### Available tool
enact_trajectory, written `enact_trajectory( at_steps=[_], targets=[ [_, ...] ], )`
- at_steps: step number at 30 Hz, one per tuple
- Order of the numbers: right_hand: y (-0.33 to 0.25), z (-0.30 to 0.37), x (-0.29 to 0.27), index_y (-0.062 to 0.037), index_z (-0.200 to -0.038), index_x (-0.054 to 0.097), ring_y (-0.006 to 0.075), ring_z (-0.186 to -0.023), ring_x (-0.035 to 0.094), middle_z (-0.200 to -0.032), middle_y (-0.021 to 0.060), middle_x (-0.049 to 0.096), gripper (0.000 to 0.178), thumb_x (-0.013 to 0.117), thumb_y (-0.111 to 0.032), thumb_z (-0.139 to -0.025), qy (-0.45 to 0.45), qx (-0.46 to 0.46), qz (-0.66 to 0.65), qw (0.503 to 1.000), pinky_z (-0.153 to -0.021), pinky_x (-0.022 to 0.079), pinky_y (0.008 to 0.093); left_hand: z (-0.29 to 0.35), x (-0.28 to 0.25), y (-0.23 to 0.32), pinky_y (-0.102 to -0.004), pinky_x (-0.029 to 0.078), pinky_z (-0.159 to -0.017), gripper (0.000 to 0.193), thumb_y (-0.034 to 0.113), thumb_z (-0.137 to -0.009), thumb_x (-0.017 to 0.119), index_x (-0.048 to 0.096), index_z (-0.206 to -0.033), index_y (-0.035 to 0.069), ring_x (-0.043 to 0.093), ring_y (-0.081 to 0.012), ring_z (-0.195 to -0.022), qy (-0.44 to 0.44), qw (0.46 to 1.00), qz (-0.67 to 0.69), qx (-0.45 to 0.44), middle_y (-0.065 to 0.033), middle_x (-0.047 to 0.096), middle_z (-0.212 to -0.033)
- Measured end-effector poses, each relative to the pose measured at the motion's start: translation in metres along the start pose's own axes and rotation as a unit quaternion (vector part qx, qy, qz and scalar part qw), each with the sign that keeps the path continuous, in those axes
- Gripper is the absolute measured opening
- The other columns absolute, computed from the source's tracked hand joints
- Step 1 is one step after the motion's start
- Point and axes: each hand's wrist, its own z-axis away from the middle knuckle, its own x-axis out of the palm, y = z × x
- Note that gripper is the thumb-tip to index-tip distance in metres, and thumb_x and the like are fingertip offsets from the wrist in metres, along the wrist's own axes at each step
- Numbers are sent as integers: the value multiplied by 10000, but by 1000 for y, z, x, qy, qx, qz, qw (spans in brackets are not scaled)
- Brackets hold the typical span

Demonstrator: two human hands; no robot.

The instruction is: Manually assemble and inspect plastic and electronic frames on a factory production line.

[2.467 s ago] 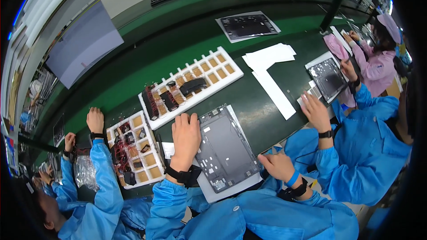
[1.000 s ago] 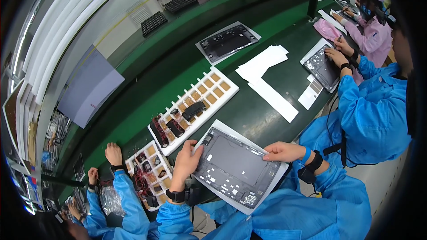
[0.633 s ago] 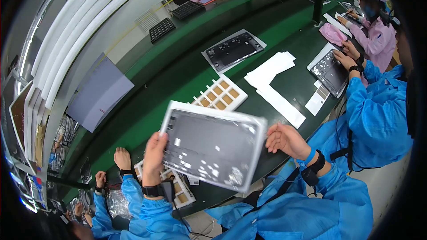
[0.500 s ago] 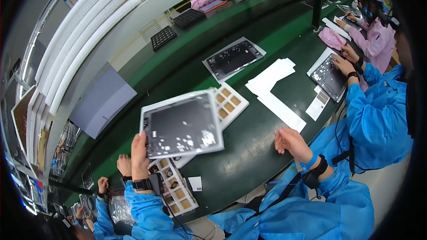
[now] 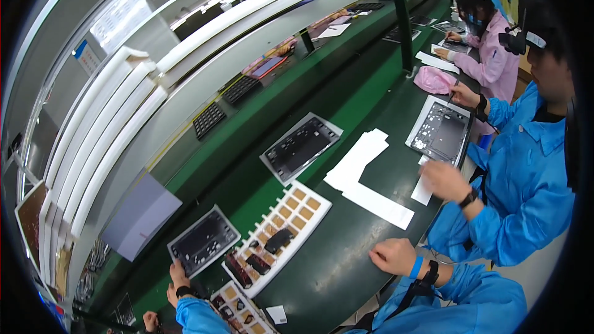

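My left hand (image 5: 177,284) is closed on the near left corner of a black device panel (image 5: 203,240). The panel is flat and dotted with small silver parts, with a pale border round it. It lies at the green belt, left of a white foam tray (image 5: 314,203) whose square compartments hold tan pads and several dark parts. A second compartment tray (image 5: 255,326) sits close to my left wrist. My right hand (image 5: 396,256) is curled into a loose fist at the table's near edge, with nothing visible in it. White paper sheets (image 5: 377,205) lie beyond it.
Another black panel (image 5: 301,147) lies on the belt farther along. A small white card (image 5: 277,314) is near the table edge. On my right, a co-worker in blue handles a similar panel (image 5: 440,130). A grey sheet (image 5: 141,216) and foam-lined shelf (image 5: 93,148) stand at left.
My left hand has lowered the panel from above the foam tray, away to the left, onto the belt. My right hand's fingers have curled in. The head view has shifted.
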Motion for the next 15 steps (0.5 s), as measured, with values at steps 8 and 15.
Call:
enact_trajectory(
  at_steps=[8,15],
  targets=[
    [0,-3,0,-106,-725,676,274,-581,665,-627,82,639,205,714,-218,-892,3,11,30,999,-524,532,395,9,40,90,-532,541,-967,411,286,-842,675,699,-1053,-66,686,-495,-1090,93,916,-381,86,-339,711,-1111],
    [0,-4,0,-108,-707,670,278,-582,666,-619,83,630,216,717,-221,-885,10,-7,37,999,-533,537,395,54,265,242,-417,571,-745,531,450,-941,632,763,-962,-64,746,-264,-776,-279,855,-335,281,-188,758,-834]
  ],
)
